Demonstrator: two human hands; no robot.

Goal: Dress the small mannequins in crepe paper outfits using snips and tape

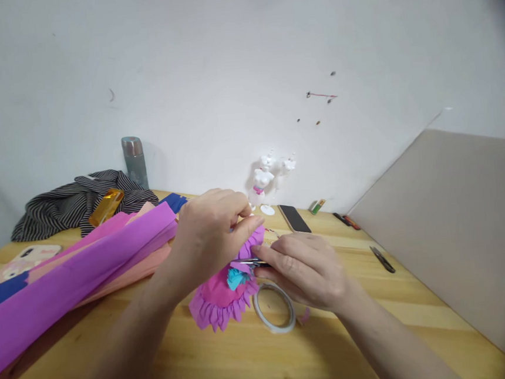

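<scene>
My left hand (212,228) is closed, pinching the top edge of a ruffled purple and pink crepe paper piece (222,304) with a blue tuft (236,278) at its middle. My right hand (301,268) is closed round small dark scissors (250,263), whose tips point left into the paper just below my left fingers. A roll of clear tape (275,308) lies on the wooden table (250,361) under my right hand.
Long folded sheets of purple, pink and blue crepe paper (65,276) lie at left, beside a phone in a patterned case (20,263). At the back are striped cloth (72,202), a flask (135,159), a white figurine (263,182), a dark phone (294,218). A grey board (459,224) leans at right.
</scene>
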